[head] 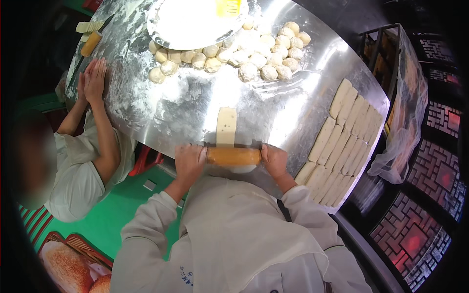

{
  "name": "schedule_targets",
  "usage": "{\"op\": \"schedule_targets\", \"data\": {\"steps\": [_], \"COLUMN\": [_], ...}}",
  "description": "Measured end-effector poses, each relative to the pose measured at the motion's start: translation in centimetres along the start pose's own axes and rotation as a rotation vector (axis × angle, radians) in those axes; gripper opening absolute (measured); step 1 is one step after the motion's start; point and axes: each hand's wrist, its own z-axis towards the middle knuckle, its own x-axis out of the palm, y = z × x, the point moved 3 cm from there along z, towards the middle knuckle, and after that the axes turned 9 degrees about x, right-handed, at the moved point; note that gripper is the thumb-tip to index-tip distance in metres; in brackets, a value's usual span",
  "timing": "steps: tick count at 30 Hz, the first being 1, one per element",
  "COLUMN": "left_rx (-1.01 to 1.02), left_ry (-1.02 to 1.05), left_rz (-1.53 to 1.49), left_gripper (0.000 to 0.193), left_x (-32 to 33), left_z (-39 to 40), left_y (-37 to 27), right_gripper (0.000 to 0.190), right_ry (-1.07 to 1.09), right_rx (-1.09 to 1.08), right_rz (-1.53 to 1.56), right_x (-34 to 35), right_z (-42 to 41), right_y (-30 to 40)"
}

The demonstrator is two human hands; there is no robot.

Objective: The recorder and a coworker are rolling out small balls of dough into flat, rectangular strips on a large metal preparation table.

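A wooden rolling pin point(233, 156) lies across a flat strip of dough point(226, 126) near the front edge of the steel table. My left hand point(189, 163) is closed around the pin's left end, and my right hand point(274, 160) grips the right end. Dark specks dot the strip, which runs away from me beyond the pin. A pale, flat piece, probably the strip's near end, shows on my side of the pin. The pin's handles are hidden inside my fists.
Floured dough balls point(247, 72) crowd around a large flour basin point(198, 48) holding a yellow scraper point(228, 7). Rows of dough strips point(337, 154) cover the table's right side. At left, a co-worker's hands point(94, 80) press together near a wooden-handled tool point(91, 44).
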Motion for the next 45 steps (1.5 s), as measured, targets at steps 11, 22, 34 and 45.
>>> {"op": "schedule_targets", "data": {"steps": [11,22,34,45], "left_rx": [-0.132,0.018,0.064,-0.06], "left_ry": [0.026,0.198,-0.101,0.335], "left_rz": [0.183,0.155,-0.14,-0.139], "left_gripper": [0.046,0.015,0.014,0.028], "left_x": [1.5,1.7,3.0,3.9], "left_z": [16.2,-3.1,13.3,14.2], "left_y": [6.0,0.3,0.6,2.2], "right_gripper": [0.046,0.043,0.053,0.024], "right_ry": [-0.034,0.013,-0.061,-0.45], "right_rx": [0.102,-0.027,0.702,0.254], "right_rz": [-0.12,-0.093,0.198,0.304], "right_x": [-1.3,0.1,-2.7,-6.0], "right_z": [16.9,-2.2,-2.4,-2.0], "right_y": [1.3,1.1,-3.9,0.2]}}
